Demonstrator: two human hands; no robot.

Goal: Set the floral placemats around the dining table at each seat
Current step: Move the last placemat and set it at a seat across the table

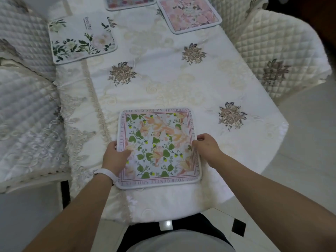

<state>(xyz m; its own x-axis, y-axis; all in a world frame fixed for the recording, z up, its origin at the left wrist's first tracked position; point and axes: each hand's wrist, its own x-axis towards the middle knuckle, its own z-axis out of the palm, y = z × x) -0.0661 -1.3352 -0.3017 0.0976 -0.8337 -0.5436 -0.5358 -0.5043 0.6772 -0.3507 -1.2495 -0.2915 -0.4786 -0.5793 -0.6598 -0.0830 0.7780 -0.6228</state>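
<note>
From here I take the orange-and-green placemat [158,148] as my landmark; it lies flat on the desk [163,84] at the near end, right in front of my seat, its near edge close to the desk's near rim. My left hand [116,157] is clamped on its left edge, thumb on top of the print and fingers curled under or beside the border; my right hand [205,146] grips its right edge the same way, fingers folded over the rim. Both hands are closed on the mat, so I judge I am squaring it up, not yet letting go.

Beyond the landmark and to its left, near the quilted chair [23,42] on that side, a white mat with green leaves [81,40] is already down; farther beyond and to the right, beside the other quilted chair [276,57], a pink mat [189,14] lies flat; straight beyond at the far end, a fourth mat [130,2] shows only its near edge at the top of the view.

So four mats are on the cloth; I see none waiting to be laid. The near-left chair [27,124] beside the landmark has no mat before it that I can see; whether that seat or any near-right seat needs one, I cannot tell. What is left, in my judgement, is to release this mat.
</note>
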